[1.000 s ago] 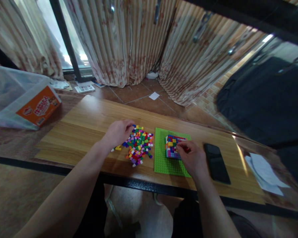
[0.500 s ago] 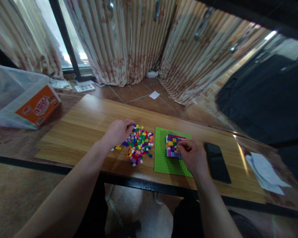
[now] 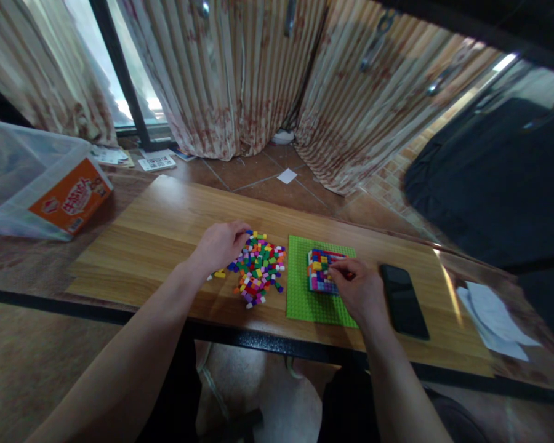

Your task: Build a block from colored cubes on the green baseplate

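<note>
A heap of small coloured bricks point(image 3: 258, 271) lies on the wooden tabletop point(image 3: 157, 234). My left hand point(image 3: 219, 246) rests at the heap's left edge with its fingers curled; what they hold, if anything, is hidden. To the right sits a green baseplate point(image 3: 305, 298) carrying a square block of multicoloured bricks point(image 3: 318, 267). My right hand point(image 3: 362, 292) is at the block's right side, fingers pinched against its top; a small red piece seems to be between them.
A black phone point(image 3: 402, 300) lies just right of the baseplate. White papers point(image 3: 489, 323) sit at the table's far right. A clear plastic bin with an orange box point(image 3: 69, 197) stands at the left. Curtains and tiled floor lie behind the table.
My right hand has shifted slightly right along the block's top. The left hand stays at the heap.
</note>
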A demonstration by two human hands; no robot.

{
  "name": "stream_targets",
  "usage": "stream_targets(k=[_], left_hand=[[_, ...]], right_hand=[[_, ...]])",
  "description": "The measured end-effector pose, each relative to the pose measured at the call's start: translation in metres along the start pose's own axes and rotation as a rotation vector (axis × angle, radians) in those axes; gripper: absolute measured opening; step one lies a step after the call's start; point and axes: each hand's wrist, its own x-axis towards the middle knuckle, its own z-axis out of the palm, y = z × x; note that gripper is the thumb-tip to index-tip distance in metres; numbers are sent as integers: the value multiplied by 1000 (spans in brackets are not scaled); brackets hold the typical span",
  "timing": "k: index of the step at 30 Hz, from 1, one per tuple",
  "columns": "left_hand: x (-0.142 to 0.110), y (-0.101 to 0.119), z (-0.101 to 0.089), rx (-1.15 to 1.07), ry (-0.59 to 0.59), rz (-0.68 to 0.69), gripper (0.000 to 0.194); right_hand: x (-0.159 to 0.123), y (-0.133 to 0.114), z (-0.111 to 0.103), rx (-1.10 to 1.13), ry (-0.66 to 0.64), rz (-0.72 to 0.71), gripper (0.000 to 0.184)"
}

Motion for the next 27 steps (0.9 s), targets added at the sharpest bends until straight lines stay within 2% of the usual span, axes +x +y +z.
stream_targets(k=[11,17,20,24,27], left_hand=[[-1,2,0,3,1,-11,29],[-2,2,0,-7,11,-3,28],[-2,4,-1,0,9,-11,27],[-3,6,-2,20,9,-21,27],[-3,6,-2,19,18,-9,27]], right_hand=[[-1,-4,0,-26,5,23,20],[-3,2,-1,-24,-4,-20,22],[-4,1,-1,-43,43,-51,22],[-12,-13,4,33,116,-188,18],[-25,-30,12,182,-60,-352,11]])
